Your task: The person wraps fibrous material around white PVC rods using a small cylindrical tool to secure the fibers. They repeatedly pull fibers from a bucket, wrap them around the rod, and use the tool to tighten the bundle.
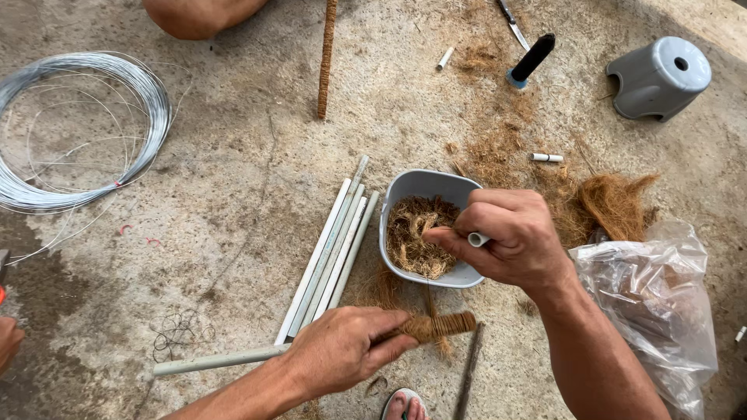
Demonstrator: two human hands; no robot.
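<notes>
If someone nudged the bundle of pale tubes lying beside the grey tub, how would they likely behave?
The pale tubes look round and smooth, so they would probably roll apart on the concrete floor. They seem thin and hollow, likely light and fairly stiff.

Even, soft daylight; brightest at upper right of frame. Shadows faint and short under objects. No glare. Focus sharp throughout; mild wide-angle stretch toward frame edges.

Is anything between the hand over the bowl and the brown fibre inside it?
Nothing visible. The right hand hovers over the grey bowl's near edge, holding a small white tube piece, and the coconut fibre lies open beside its fingers.
</notes>
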